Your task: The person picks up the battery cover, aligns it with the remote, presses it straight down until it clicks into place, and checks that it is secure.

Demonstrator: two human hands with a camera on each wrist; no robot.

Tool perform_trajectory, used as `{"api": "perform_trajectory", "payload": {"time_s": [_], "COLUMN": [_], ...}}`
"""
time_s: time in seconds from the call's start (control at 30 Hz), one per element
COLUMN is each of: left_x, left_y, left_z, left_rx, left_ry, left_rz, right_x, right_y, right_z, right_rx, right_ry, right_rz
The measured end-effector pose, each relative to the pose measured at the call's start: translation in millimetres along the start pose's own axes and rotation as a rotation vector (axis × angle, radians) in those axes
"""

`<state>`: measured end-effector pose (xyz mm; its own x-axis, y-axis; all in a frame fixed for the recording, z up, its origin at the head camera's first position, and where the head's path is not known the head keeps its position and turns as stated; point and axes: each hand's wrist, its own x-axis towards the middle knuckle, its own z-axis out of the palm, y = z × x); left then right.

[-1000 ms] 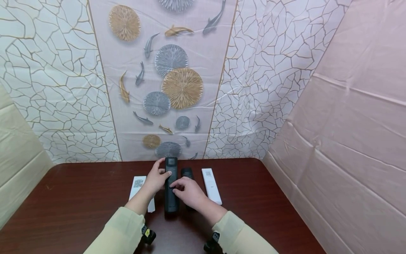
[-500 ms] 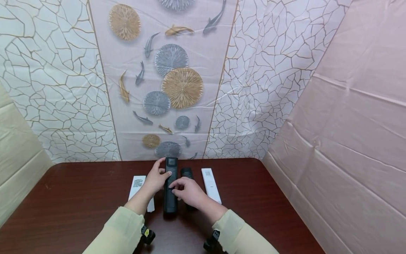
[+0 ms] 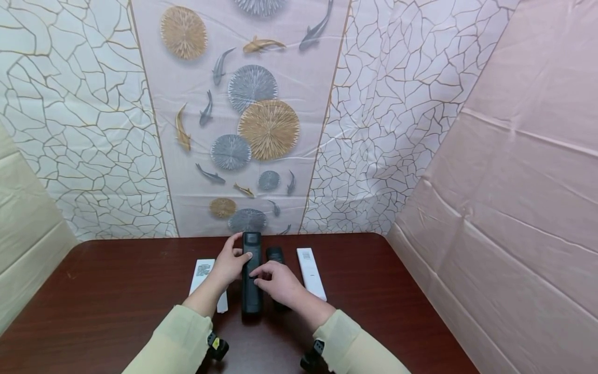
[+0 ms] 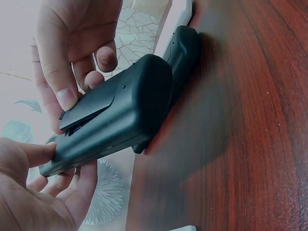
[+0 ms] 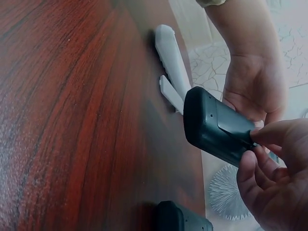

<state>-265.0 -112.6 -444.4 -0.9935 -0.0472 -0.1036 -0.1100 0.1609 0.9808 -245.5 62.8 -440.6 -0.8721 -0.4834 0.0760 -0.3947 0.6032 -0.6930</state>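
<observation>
My left hand (image 3: 229, 266) grips a black remote (image 3: 252, 296) by its far part, thumb on the upper face and fingers round the side. In the left wrist view the remote (image 4: 120, 120) has its cover (image 4: 91, 107) tilted up at one end, with a dark gap beneath. My right hand (image 3: 280, 284) pinches that raised end; in the right wrist view the right hand (image 5: 284, 168) has thumb and fingers at the cover's edge. The remote is held above the table.
A second black remote (image 3: 275, 254) lies partly under my right hand. One white remote (image 3: 311, 274) is on the right of the brown table (image 3: 117, 301); white pieces (image 3: 203, 269) lie left, partly behind my left arm. A patterned cloth (image 3: 252, 171) hangs behind.
The black remote has shifted very slightly in my hands. Both hands keep nearly the same place and hold.
</observation>
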Motion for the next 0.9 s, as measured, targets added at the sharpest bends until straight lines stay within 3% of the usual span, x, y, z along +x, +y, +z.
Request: {"api": "perform_trajectory", "payload": {"time_s": [0.17,0.53,0.67,0.9], "left_x": [-0.3,1.0,0.1,-0.5], "left_y": [-0.7,-2.3,0.2,5.1], "left_z": [-0.7,-2.5,-3.2,-3.3], "left_rx": [0.0,-0.021,-0.03,-0.067], "left_ry": [0.006,0.009,0.01,0.004], "left_rz": [-0.002,-0.005,-0.001,0.006], "right_x": [1.5,2.6,4.9,8.8], "right_y": [1.4,5.5,8.2,14.0], "right_z": [1.4,3.4,3.5,3.4], "right_rx": [-0.018,0.063,0.178,0.515], "right_ry": [0.014,0.027,0.028,-0.008], "right_rz": [-0.017,0.026,0.092,0.174]}}
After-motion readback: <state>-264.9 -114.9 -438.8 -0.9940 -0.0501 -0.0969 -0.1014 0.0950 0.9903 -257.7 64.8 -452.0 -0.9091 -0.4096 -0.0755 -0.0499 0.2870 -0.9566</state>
